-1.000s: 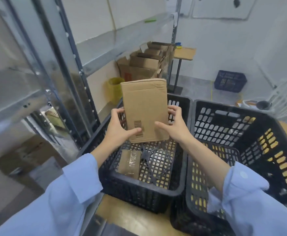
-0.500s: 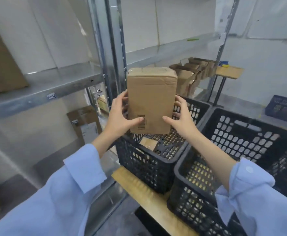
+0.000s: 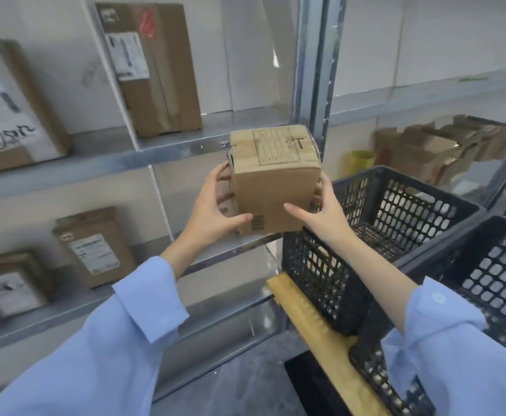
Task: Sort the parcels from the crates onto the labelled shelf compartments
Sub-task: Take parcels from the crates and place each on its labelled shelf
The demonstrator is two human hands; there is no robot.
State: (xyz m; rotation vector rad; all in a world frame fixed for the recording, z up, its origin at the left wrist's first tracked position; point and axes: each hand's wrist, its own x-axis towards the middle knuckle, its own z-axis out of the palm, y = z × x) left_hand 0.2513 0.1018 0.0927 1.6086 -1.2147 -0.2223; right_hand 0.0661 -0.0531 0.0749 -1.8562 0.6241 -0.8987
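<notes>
A person in light blue sleeves holds a small cardboard parcel (image 3: 275,181) in the air with both hands, in front of a metal shelf (image 3: 143,157). Both forearms reach forward and upward from the bottom corners of the view, cuffs turned back at the wrists.

The left hand (image 3: 212,211) grips the parcel's left side. Its thumb lies across the near face beside a printed barcode, and its fingers curl round the left face. The right hand (image 3: 320,214) mirrors it on the right side, thumb pointing inward across the near face and fingers wrapped behind the edge. The parcel is tipped so its top, printed with a ruled form, faces the camera.

The parcel hangs just left of the shelf's upright post (image 3: 314,70), level with the shelf's front edge and touching no compartment. Other parcels stand in the compartments: a tall one with a white label (image 3: 155,70) above, one with handwriting (image 3: 11,109) at far left, and two labelled ones (image 3: 95,247) (image 3: 8,283) below.

To the right, two black plastic crates (image 3: 395,211) (image 3: 501,265) sit side by side on a wooden counter (image 3: 314,319). Beyond them are blurred folded cartons (image 3: 443,142) and a yellow bin (image 3: 361,159).
</notes>
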